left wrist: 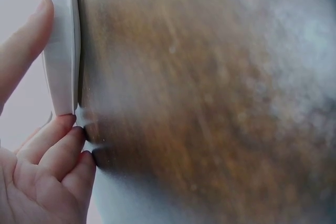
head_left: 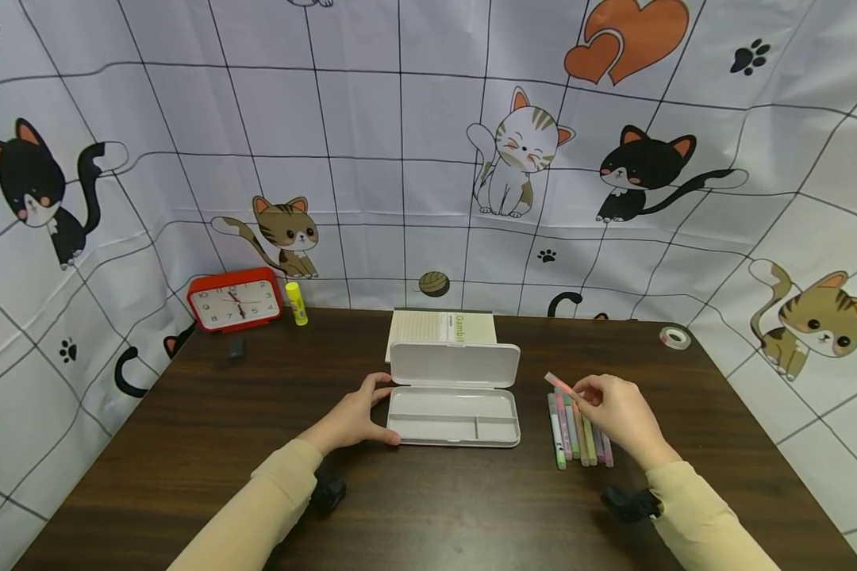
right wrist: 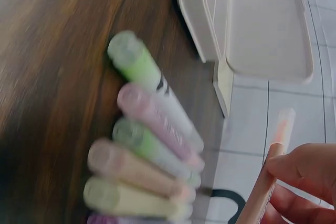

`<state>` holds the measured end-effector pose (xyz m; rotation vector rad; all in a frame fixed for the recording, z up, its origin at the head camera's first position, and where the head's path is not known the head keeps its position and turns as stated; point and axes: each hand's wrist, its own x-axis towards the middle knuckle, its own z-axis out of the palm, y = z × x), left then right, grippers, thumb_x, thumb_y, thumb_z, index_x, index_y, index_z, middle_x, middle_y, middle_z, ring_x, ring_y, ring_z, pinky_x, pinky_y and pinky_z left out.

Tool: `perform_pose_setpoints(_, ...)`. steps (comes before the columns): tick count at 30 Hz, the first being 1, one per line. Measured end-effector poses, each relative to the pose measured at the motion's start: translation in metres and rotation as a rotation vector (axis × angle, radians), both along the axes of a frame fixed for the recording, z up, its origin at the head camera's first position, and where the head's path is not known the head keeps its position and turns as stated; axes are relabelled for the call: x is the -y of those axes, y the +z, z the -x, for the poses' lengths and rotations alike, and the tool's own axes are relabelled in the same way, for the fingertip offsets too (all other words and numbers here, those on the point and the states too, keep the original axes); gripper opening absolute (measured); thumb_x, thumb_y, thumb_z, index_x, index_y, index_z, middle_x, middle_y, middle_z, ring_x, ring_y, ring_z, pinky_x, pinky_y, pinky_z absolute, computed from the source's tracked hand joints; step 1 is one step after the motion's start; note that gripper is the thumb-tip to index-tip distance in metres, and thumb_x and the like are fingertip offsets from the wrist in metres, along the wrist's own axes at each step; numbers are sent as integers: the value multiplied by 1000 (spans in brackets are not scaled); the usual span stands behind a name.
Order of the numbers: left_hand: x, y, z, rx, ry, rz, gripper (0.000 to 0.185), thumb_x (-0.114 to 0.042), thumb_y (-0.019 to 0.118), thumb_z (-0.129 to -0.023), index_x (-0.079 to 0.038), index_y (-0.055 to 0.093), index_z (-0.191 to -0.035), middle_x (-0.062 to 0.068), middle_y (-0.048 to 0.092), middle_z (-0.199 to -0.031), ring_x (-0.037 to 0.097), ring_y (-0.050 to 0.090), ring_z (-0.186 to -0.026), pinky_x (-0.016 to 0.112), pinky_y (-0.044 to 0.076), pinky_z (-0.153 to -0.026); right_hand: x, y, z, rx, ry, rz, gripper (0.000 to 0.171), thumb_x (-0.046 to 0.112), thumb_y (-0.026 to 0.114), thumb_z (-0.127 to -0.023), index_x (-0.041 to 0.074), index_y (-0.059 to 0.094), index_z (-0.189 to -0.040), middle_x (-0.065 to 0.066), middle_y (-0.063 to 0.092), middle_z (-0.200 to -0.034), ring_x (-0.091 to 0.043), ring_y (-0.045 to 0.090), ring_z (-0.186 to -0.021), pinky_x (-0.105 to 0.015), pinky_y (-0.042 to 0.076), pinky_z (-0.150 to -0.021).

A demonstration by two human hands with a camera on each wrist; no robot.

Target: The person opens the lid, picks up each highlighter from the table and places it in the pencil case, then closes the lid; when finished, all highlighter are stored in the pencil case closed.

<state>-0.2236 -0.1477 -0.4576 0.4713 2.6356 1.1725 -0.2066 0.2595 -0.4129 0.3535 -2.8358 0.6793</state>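
Marker row [head_left: 578, 432] beside pencil case [head_left: 453, 416]; beyond, notebook [head_left: 439, 327], clock [head_left: 234, 300], tape [head_left: 674, 338].

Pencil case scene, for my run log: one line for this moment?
left hand: steadies open pencil case | right hand: pinches pink highlighter above highlighter row

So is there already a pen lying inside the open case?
No: the case shows only bare white compartments, the other pens lie on the table beside it, and the right hand holds one pen above them.

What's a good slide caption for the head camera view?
Left hand steadies an open white pencil case while the right hand lifts a pink marker from a row of markers.
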Motion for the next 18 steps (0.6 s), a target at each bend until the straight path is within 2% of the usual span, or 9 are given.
perform_pose_setpoints(6, 0, -1, 0, 12, 3, -7, 103, -28, 88, -66, -5, 24, -144, 17, 45, -143, 36, 37, -134, 51, 31, -107, 18, -4, 6, -7, 49, -3, 6, 8, 72, -81, 9, 72, -87, 3, 58, -73, -11, 48, -64, -30, 42, -58)
perform_pose_setpoints(18, 0, 0, 1, 10, 3, 20, 105, -30, 87, -66, -5, 23, -146, 15, 46, -143, 34, 39, -134, 51, 31, -107, 53, -10, 15, -10, 117, -18, 7, 7, 72, -80, 11, 72, -86, 3, 61, -76, -11, 53, -67, -30, 45, -59)
